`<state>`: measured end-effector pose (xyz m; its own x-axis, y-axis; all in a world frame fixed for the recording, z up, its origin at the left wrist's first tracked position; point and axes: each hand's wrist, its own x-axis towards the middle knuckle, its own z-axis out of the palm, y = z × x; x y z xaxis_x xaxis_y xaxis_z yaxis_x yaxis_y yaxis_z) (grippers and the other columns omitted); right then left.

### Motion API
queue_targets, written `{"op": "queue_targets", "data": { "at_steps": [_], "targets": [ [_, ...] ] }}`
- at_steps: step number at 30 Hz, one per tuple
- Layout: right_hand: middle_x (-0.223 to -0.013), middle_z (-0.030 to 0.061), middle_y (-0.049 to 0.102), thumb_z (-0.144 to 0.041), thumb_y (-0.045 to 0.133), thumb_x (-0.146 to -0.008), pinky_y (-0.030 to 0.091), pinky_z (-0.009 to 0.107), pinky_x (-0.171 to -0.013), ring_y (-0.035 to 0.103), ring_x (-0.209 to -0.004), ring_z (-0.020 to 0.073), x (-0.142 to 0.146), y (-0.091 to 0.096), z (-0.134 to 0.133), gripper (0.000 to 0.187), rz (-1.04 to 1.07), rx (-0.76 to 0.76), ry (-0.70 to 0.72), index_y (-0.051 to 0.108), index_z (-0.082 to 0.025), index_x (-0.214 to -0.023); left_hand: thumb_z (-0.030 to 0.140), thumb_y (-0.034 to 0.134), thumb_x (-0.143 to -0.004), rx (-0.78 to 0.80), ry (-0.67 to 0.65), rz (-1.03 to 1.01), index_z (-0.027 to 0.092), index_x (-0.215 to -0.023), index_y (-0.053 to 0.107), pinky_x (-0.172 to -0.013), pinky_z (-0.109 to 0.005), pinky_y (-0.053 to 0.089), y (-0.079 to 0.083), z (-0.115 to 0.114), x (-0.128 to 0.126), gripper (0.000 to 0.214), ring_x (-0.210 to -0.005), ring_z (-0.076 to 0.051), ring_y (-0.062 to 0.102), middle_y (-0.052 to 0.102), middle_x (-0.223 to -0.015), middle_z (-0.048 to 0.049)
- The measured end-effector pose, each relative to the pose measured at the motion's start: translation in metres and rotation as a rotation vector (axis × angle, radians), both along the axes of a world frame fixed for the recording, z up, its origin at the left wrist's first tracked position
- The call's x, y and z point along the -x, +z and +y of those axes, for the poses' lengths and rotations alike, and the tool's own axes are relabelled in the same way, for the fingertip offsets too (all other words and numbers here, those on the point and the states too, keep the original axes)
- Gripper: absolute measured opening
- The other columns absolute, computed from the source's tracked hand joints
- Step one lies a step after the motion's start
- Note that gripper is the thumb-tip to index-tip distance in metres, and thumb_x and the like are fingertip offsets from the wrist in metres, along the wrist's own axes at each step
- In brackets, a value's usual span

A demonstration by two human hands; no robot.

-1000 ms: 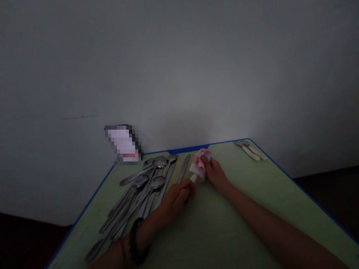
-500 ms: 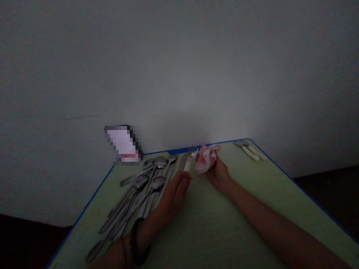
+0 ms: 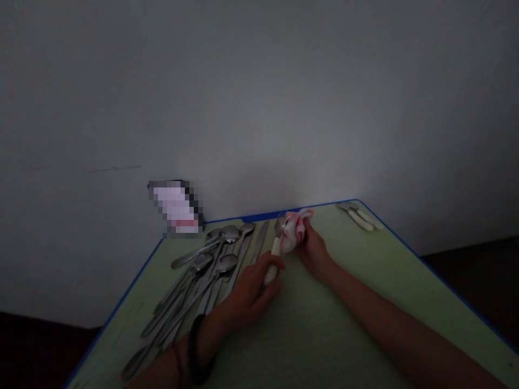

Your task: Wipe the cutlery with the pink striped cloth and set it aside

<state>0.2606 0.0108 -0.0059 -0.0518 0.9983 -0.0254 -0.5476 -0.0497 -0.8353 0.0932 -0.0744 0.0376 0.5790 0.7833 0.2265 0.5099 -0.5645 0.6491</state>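
Note:
My left hand is closed round the pale handle of a fork, whose metal head points away from me. In my right hand is a bunched pink and white cloth, held beside the fork's head and partly covering it. The right fingers are largely hidden behind the cloth. A table knife lies just left of the fork. Several metal spoons and other cutlery are spread in a loose pile left of my left hand, some under the forearm.
The green table has a blue edge and stands against a grey wall. Two pale-handled utensils lie at the far right corner. A blurred-out device leans on the wall at the far left.
The fork has come nearer and its pale handle now shows more in my left hand. The cloth has shifted slightly left and is bunched tighter against the fork's head.

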Motion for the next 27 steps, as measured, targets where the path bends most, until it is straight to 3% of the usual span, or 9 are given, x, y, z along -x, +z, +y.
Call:
{"op": "queue_targets", "data": {
  "at_steps": [3,8,11,15,19,24,27],
  "targets": [
    [-0.076,0.0008,0.062,-0.058,0.057,-0.071,0.04,0.028,-0.067,0.054,-0.076,0.0166,0.001,0.001,-0.003,0.04,0.107,0.009,0.029,0.062,-0.022,-0.088,0.024,0.036,-0.089,-0.012,0.021,0.006,0.02,-0.104,0.044,-0.075,-0.029,0.042,-0.002,0.002,-0.003,0.018,-0.08,-0.016,0.052,0.054,-0.093,-0.0045],
    [-0.059,-0.0018,0.056,-0.053,0.064,-0.069,0.035,0.026,-0.057,0.047,-0.057,0.0122,-0.005,-0.005,-0.009,0.037,-0.097,-0.013,0.212,0.063,-0.017,-0.076,0.019,0.039,-0.087,0.003,0.022,0.058,0.021,-0.102,0.049,-0.075,-0.027,0.041,-0.009,0.006,-0.009,0.018,-0.084,-0.016,0.054,0.057,-0.099,-0.0043],
    [-0.062,-0.0017,0.058,-0.049,0.067,-0.068,0.033,0.024,-0.055,0.046,-0.057,0.0106,-0.007,-0.004,-0.012,0.035,-0.181,-0.027,0.18,0.064,-0.016,-0.078,0.02,0.04,-0.087,-0.002,0.001,0.101,0.021,-0.1,0.052,-0.073,-0.026,0.041,-0.01,0.006,-0.011,0.017,-0.081,-0.016,0.055,0.059,-0.099,-0.0042],
    [-0.067,0.001,0.062,-0.051,0.067,-0.067,0.038,0.025,-0.057,0.052,-0.061,0.013,-0.005,0.003,-0.012,0.037,-0.062,0.058,0.092,0.065,-0.016,-0.081,0.025,0.042,-0.089,0.018,-0.027,0.129,0.022,-0.108,0.053,-0.069,-0.025,0.041,-0.002,0.002,-0.012,0.022,-0.073,-0.014,0.055,0.06,-0.099,-0.0036],
    [-0.064,0.0014,0.062,-0.053,0.067,-0.065,0.04,0.026,-0.058,0.054,-0.061,0.014,-0.003,0.007,-0.012,0.039,-0.011,0.085,0.085,0.064,-0.016,-0.079,0.027,0.034,-0.093,0.018,-0.026,0.086,0.022,-0.113,0.053,-0.075,-0.026,0.043,0.0,0.002,-0.011,0.028,-0.084,-0.016,0.057,0.06,-0.104,-0.0058],
    [-0.061,0.0001,0.06,-0.053,0.068,-0.064,0.038,0.026,-0.056,0.052,-0.058,0.0129,-0.006,-0.001,-0.012,0.041,-0.181,-0.007,0.182,0.065,-0.015,-0.08,0.032,0.045,-0.089,0.072,0.063,0.03,0.022,-0.123,0.041,-0.069,-0.028,0.045,-0.019,0.008,-0.009,0.036,-0.073,-0.015,0.058,0.063,-0.095,-0.0045],
    [-0.06,-0.0014,0.06,-0.053,0.07,-0.061,0.036,0.025,-0.054,0.05,-0.057,0.0122,-0.007,-0.005,-0.012,0.043,-0.231,-0.023,0.186,0.066,-0.015,-0.083,0.029,0.051,-0.087,0.114,0.109,-0.158,0.021,-0.125,0.029,-0.067,-0.026,0.046,-0.031,0.013,-0.008,0.045,-0.074,-0.014,0.059,0.062,-0.097,-0.0063]
  ]
}}
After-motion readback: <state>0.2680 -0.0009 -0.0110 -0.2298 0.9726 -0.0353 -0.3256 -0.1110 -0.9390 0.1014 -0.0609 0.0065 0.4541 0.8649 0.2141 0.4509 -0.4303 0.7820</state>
